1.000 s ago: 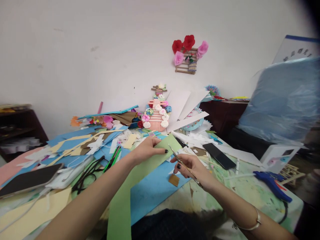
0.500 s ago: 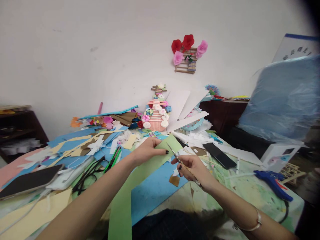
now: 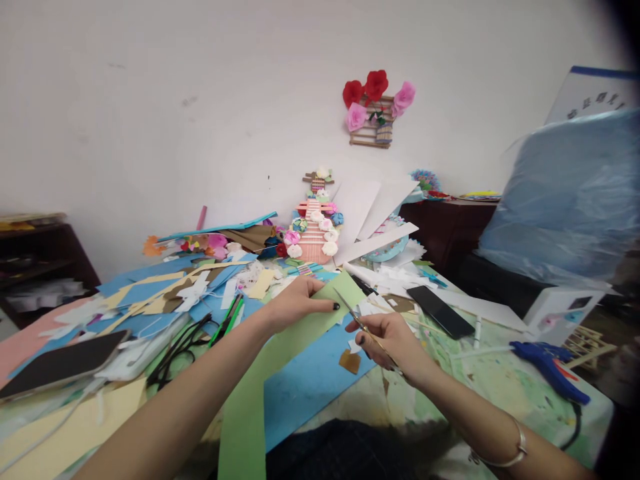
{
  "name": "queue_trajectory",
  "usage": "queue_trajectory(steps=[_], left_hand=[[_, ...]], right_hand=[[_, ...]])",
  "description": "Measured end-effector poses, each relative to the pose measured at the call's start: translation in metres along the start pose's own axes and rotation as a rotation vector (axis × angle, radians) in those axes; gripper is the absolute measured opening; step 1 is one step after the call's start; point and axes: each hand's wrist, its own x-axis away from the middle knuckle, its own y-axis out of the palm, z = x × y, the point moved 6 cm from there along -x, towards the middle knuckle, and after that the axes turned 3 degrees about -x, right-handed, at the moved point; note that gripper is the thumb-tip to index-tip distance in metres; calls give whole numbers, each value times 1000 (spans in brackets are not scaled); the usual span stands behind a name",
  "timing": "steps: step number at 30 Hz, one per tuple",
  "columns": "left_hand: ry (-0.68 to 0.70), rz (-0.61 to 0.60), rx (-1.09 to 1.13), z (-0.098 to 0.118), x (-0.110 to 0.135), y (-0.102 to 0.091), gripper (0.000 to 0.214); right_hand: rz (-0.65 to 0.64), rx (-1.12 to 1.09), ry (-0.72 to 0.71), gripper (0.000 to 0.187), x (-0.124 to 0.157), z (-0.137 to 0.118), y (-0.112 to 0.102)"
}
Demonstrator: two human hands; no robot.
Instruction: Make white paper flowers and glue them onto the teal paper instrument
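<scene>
A long strip of light green paper (image 3: 244, 427) runs from the table's front edge up to the middle. Near its far end my left hand (image 3: 296, 304) pinches it, thumb on top. My right hand (image 3: 389, 341) grips a pair of scissors (image 3: 367, 328), whose blades lie over the strip's right edge just right of my left thumb. Whether the blades are apart is hard to make out. Under the strip lies a blue sheet (image 3: 300, 400), with a small brown paper scrap (image 3: 349, 361) on it near my right hand.
Around my hands lie a black phone (image 3: 440, 311), a blue glue gun (image 3: 547, 367), a larger dark phone (image 3: 65, 363), black-framed glasses (image 3: 177, 357) and a green cutter (image 3: 227, 320). A flower-covered pink craft piece (image 3: 313, 230) stands at the back against the wall.
The view has shifted very slightly. Both hands keep nearly the same place, left on the green paper and right on the scissors.
</scene>
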Motion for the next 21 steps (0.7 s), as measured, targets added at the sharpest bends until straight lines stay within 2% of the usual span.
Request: queue_trajectory(steps=[9,15,21], left_hand=[[30,-29,38,-3,-3,1,21],[37,11,102,-8,-2,-3,33],[88,-41,-84,-5,-3,-9,37]], right_hand=[[-17,-1,-15,53,1,4,-1],[-37,27,-44,51,1,9,-1],[-133,70,-35,57,4,21,-6]])
